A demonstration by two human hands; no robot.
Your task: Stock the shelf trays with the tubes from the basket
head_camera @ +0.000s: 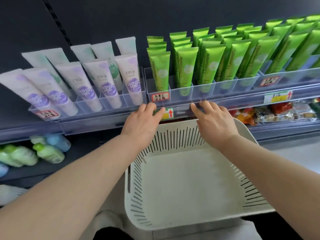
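Note:
The white slotted basket (190, 179) sits low in the middle, and no tube shows inside it. Above it a clear shelf tray (204, 91) holds rows of upright green tubes (184, 70). Left of it, another clear tray (110, 104) holds white tubes with purple labels (103, 84). My left hand (142, 122) and my right hand (214, 122) both rest, fingers loosely spread, against the shelf's front rail (181, 108) just under the green tray. Neither hand holds a tube.
Price labels with red arrows (167, 114) sit on the rail. Green and blue bottles (48, 151) lie on the lower shelf at left. Colourful snack packets (270, 113) fill the lower shelf at right. A dark back panel rises behind the trays.

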